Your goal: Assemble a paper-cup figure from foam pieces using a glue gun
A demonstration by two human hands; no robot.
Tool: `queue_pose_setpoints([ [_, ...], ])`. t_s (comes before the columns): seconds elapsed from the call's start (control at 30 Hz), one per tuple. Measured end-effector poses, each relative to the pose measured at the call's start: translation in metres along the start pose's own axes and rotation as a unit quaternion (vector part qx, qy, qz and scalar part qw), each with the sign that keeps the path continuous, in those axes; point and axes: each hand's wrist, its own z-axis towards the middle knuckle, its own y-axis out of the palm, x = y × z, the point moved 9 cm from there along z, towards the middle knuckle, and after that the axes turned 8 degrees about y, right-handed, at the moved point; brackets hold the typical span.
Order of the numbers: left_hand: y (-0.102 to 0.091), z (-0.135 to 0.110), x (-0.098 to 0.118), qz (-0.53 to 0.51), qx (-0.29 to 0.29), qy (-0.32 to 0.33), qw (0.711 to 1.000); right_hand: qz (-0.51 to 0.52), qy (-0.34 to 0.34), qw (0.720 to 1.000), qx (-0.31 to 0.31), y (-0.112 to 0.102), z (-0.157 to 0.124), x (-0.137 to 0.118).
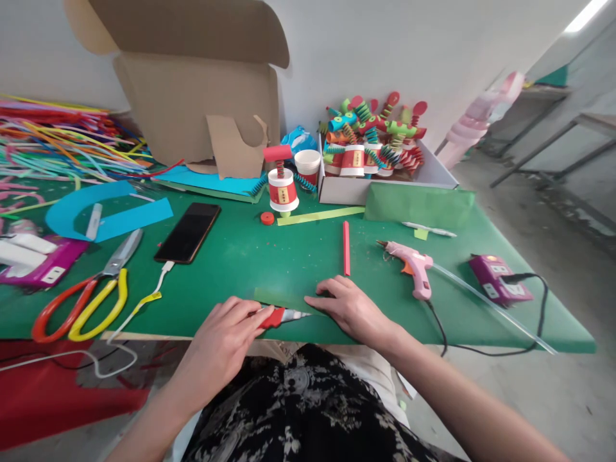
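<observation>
At the table's front edge, my left hand (226, 340) is closed around a red glue bottle (274, 317). The bottle lies nearly flat, its pale tapered nozzle pointing right toward my other hand. My right hand (351, 308) has its fingers stretched out over the right end of a green paper strip (276, 297), which blends into the green tabletop. Just beyond those fingers lies a narrow red paper strip (346, 249). A small round red piece (267, 219) sits farther back, beside a red-and-white paper cup figure (283, 189) with folded paper arms.
Scissors (99, 289) and a phone (188, 232) lie to the left. On the right are a pink glue gun (409, 263), its cord and a purple power socket (500, 279). A box (337, 190) of paper figures and a cardboard box (202, 96) stand behind.
</observation>
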Motion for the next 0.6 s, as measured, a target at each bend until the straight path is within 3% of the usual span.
queue_pose_setpoints([
  [0.6,0.002,0.003,0.002,0.021,0.009,-0.006,1.0,0.002,0.029,1.0,-0.005,-0.01,-0.011,0.01],
])
